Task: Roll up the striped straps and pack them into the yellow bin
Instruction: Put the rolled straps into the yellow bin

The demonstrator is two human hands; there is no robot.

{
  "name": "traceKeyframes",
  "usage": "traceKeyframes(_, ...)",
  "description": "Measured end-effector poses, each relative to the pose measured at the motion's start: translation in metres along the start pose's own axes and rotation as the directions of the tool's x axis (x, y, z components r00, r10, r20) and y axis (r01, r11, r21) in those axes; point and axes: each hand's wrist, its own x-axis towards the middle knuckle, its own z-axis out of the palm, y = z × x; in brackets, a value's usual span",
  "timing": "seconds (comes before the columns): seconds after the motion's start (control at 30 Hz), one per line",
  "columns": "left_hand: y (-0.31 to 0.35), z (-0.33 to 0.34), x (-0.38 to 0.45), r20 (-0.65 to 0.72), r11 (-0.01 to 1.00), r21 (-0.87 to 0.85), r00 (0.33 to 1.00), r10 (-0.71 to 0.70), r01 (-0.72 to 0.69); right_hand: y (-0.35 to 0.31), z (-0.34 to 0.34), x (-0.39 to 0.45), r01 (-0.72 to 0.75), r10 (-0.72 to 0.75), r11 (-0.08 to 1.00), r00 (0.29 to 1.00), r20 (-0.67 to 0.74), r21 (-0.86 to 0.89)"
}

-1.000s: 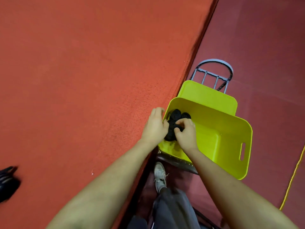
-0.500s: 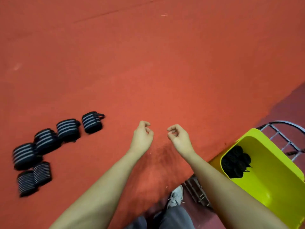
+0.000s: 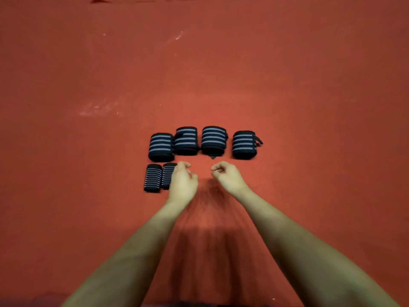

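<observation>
Several black straps with grey stripes lie rolled on the red mat. Four form a back row, from the leftmost roll (image 3: 161, 147) to the rightmost roll (image 3: 244, 144), which has a loop sticking out. Two thinner-striped rolls (image 3: 153, 178) lie in front at the left. My left hand (image 3: 182, 181) hovers beside them, partly covering the nearer one, fingers loosely curled and holding nothing. My right hand (image 3: 228, 176) hangs just in front of the back row, also loosely curled and holding nothing. The yellow bin is out of view.
The red mat (image 3: 309, 107) fills the whole view, with faint white scuffs (image 3: 99, 108) at the far left. My forearms reach in from the bottom edge.
My hands let go of the black rolls in the yellow bin and drew out. The view swung left from the bin to the rolled straps, now straight ahead of my hands.
</observation>
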Motion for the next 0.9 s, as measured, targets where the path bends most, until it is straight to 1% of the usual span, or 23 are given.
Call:
traceKeyframes(0.1, -0.033, -0.014, 0.026, -0.08, 0.992, 0.109, 0.995, -0.06, 0.069, -0.014, 0.04, 0.028, -0.02, 0.024, 0.999, 0.997, 0.077, -0.049)
traceKeyframes(0.17, -0.055, -0.023, 0.043, -0.102, 0.967, 0.203, 0.985, -0.137, 0.155, -0.016, 0.07, 0.048, -0.041, 0.056, 0.993, 0.988, 0.142, -0.107)
traceKeyframes(0.23, -0.074, -0.031, 0.06, -0.113, 0.938, 0.243, 0.967, -0.228, 0.249, -0.013, 0.097, 0.064, -0.086, 0.115, 0.985, 0.974, 0.198, -0.149)
traceKeyframes(0.3, -0.091, -0.036, 0.075, -0.086, 0.904, 0.249, 0.938, -0.336, 0.347, -0.008, 0.12, 0.075, -0.103, 0.149, 0.973, 0.965, 0.217, -0.209)
traceKeyframes(0.37, -0.104, -0.037, 0.085, -0.031, 0.882, 0.214, 0.905, -0.424, 0.421, -0.005, 0.136, 0.081, -0.096, 0.157, 0.947, 0.971, 0.181, -0.307)
traceKeyframes(0.4, -0.107, -0.037, 0.088, -0.003, 0.877, 0.184, 0.892, -0.451, 0.444, -0.005, 0.142, 0.083, -0.102, 0.159, 0.94, 0.976, 0.152, -0.327)
traceKeyframes(0.47, -0.112, -0.036, 0.089, 0.018, 0.88, 0.133, 0.887, -0.462, 0.456, -0.004, 0.153, 0.085, -0.14, 0.182, 0.948, 0.975, 0.125, -0.287)
traceKeyframes(0.5, -0.115, -0.035, 0.088, 0.024, 0.877, 0.136, 0.884, -0.467, 0.46, -0.003, 0.156, 0.085, -0.155, 0.19, 0.958, 0.973, 0.128, -0.24)
traceKeyframes(0.57, -0.118, -0.037, 0.085, 0.063, 0.879, 0.135, 0.881, -0.469, 0.458, -0.001, 0.158, 0.084, -0.164, 0.178, 0.981, 0.972, 0.151, -0.101)
traceKeyframes(0.6, -0.117, -0.039, 0.083, 0.108, 0.89, 0.122, 0.885, -0.452, 0.44, -0.001, 0.155, 0.08, -0.173, 0.173, 0.985, 0.97, 0.169, -0.015)
traceKeyframes(0.67, -0.116, -0.042, 0.077, 0.17, 0.927, 0.081, 0.911, -0.376, 0.367, -0.001, 0.144, 0.067, -0.187, 0.155, 0.968, 0.969, 0.19, 0.165)
traceKeyframes(0.7, -0.112, -0.043, 0.072, 0.183, 0.942, 0.072, 0.924, -0.336, 0.329, 0.0, 0.137, 0.059, -0.176, 0.136, 0.956, 0.975, 0.176, 0.237)
traceKeyframes(0.77, -0.098, -0.041, 0.059, 0.178, 0.965, 0.092, 0.95, -0.257, 0.244, 0.007, 0.122, 0.041, -0.13, 0.098, 0.943, 0.988, 0.116, 0.306)
traceKeyframes(0.83, -0.083, -0.033, 0.042, 0.176, 0.983, 0.112, 0.97, -0.166, 0.148, 0.014, 0.103, 0.023, -0.089, 0.075, 0.94, 0.996, 0.053, 0.33)
traceKeyframes(0.9, -0.07, -0.021, 0.026, 0.198, 0.993, 0.103, 0.977, -0.082, 0.062, 0.019, 0.081, 0.009, -0.057, 0.058, 0.939, 0.998, 0.007, 0.34)
